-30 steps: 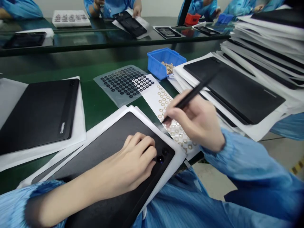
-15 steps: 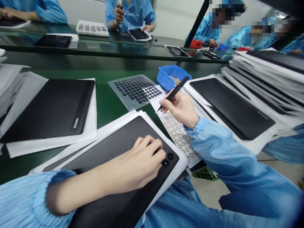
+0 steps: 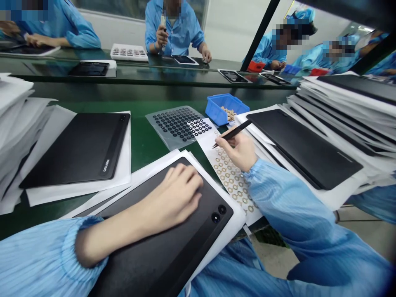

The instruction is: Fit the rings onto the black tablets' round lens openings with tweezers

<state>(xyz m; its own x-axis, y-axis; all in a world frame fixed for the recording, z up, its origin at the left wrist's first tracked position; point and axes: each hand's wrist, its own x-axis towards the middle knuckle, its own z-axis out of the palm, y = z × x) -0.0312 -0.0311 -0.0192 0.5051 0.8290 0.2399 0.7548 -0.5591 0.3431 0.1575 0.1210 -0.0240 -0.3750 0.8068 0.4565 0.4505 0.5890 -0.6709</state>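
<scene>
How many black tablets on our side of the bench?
3: the left tablet, the middle tablet under the left hand, the right tablet. The stack at far right may hide more.

Tablet: black tablet (image 3: 173,243) lying back-up on white sheets, two round camera rings at its right corner, lower centre of frame.
Tweezers: slim black tweezers (image 3: 235,134), tips pointing left, centre of frame.
Stickers: white strip of gold ring stickers (image 3: 232,177), just right of tablet.

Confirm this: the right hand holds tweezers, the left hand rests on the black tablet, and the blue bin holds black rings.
Wrong: the blue bin holds small tan pieces, not black rings, as the head view shows. The right hand holds the tweezers and the left hand rests on the black tablet.
</scene>
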